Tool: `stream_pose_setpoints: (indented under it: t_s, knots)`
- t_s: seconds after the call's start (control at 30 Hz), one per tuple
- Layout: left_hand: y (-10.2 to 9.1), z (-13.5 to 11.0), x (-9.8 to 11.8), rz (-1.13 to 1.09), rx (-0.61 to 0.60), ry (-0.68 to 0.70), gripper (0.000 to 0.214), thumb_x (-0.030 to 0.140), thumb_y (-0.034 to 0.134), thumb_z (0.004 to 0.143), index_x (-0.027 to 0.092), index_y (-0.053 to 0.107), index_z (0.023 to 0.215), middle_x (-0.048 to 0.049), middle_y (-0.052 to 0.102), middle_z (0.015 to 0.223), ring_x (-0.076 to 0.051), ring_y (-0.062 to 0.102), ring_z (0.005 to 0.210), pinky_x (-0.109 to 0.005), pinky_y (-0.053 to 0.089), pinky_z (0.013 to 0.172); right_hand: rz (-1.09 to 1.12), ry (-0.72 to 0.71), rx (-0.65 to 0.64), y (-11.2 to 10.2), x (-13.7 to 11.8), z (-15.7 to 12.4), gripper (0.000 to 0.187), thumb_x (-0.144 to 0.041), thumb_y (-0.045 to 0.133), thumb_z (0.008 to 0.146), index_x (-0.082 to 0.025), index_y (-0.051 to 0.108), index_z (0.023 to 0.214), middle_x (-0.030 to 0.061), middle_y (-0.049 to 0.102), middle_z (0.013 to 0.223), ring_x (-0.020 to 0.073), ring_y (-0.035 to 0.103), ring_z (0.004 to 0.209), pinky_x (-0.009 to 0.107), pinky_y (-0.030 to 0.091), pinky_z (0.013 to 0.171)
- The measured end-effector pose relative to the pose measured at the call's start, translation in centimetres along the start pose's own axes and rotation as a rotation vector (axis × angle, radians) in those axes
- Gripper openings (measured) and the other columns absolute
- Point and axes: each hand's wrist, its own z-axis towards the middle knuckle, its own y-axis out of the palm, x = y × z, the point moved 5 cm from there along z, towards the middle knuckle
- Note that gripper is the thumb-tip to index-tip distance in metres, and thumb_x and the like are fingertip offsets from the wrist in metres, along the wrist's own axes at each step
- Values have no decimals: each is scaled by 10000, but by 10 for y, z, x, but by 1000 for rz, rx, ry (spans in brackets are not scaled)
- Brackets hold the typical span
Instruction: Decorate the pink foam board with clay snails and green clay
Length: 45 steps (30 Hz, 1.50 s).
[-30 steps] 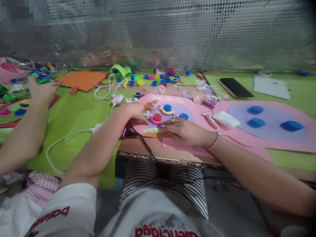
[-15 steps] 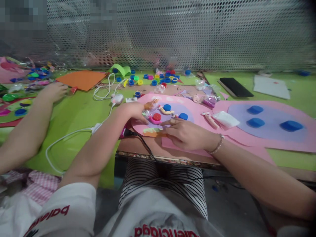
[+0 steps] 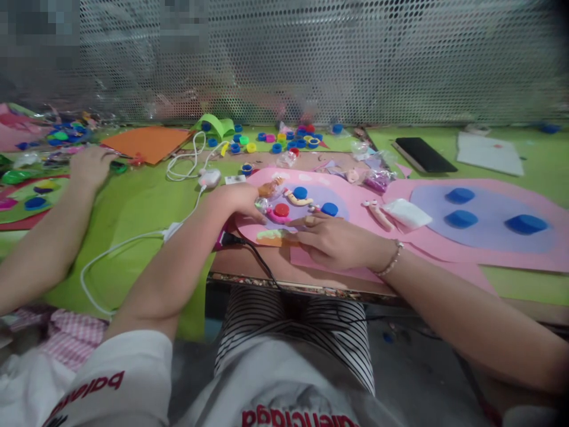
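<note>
My left hand [image 3: 236,198] rests at the left edge of a pink foam sheet [image 3: 355,204], fingers curled round a small clear piece I cannot make out. My right hand [image 3: 338,240] lies flat on the sheet's near edge, fingertips pointing left beside a red bottle cap [image 3: 281,209] and a pink curled strip [image 3: 276,218]. Two blue caps [image 3: 300,193] sit on the sheet's lilac oval, with a beige curved strip [image 3: 297,200] between them. A green and orange paper piece [image 3: 273,237] lies just under my right fingertips.
Another person's hand [image 3: 91,165] rests on the green table at far left by a green cap. A white cable and charger [image 3: 208,177], orange paper [image 3: 149,143], several loose coloured caps [image 3: 284,141], a black phone [image 3: 424,155], a second pink sheet with blue caps [image 3: 489,219] and a perforated metal screen behind.
The other person's hand at far left has come down from the pile of caps and settled on the table. My own hands have barely shifted.
</note>
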Motion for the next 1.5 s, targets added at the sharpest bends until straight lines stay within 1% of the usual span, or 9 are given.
stream_pose_setpoints:
  t_s: [0.13,0.3,0.5,0.7,0.9,1.07,1.23,1.37,1.5]
  knots:
    - [0,0,-1,-6,-4,-7,945,829,563,461,217,594,1181,-123,659,1009,-266,598,830,-301,432,665,19,-17,-12,-2,4,-2,381,-182,450,855,-168,528,1228,148,622,1141,242,546,1074,397,422,892]
    - [1,0,-1,8,-22,-26,889,805,572,477,192,625,1118,-126,670,960,-248,602,777,-290,426,622,-1,-8,-16,-1,5,-2,353,-194,475,841,-155,552,1184,152,624,1138,250,549,1061,413,408,907]
    - [0,-1,0,7,-35,-15,866,805,557,490,161,649,1061,-127,669,951,-241,601,755,-296,432,610,46,12,99,-4,5,-1,356,-143,409,863,-139,559,1186,167,597,1195,235,512,1146,414,395,948]
    - [0,0,-1,10,-23,-15,847,798,564,490,173,646,1057,-124,673,940,-236,603,748,-292,430,612,87,26,52,-2,4,0,337,-186,446,865,-151,575,1174,152,594,1204,233,542,1093,415,421,928]
    - [1,2,-3,2,-22,2,867,810,561,477,175,646,1062,-127,669,978,-246,605,778,-305,442,642,126,42,177,-5,9,0,348,-118,401,859,-136,592,1150,152,613,1155,215,555,1068,396,442,911]
    - [1,2,-3,1,-30,2,903,839,549,446,189,638,1066,-128,668,1006,-246,606,802,-296,439,656,178,20,95,-1,10,1,382,-100,447,815,-157,594,1164,126,618,1143,192,572,1020,348,462,888]
    - [2,1,-2,0,-28,8,881,826,549,469,171,635,1052,-125,670,991,-238,604,779,-298,435,648,177,30,122,-4,10,-1,395,-104,444,814,-163,595,1174,136,608,1158,210,550,1066,377,441,918]
    - [1,2,-2,8,-33,26,894,828,547,466,171,639,1066,-125,669,995,-249,604,804,-302,438,660,179,23,73,-2,7,-1,392,-116,478,806,-177,592,1176,127,598,1184,208,556,1058,364,455,896]
    - [0,-1,-3,-7,-57,60,898,823,544,481,184,617,1107,-115,661,1053,-232,604,821,-276,425,665,195,29,161,-5,8,1,334,-115,441,834,-164,604,1122,125,617,1141,204,557,1063,366,467,891]
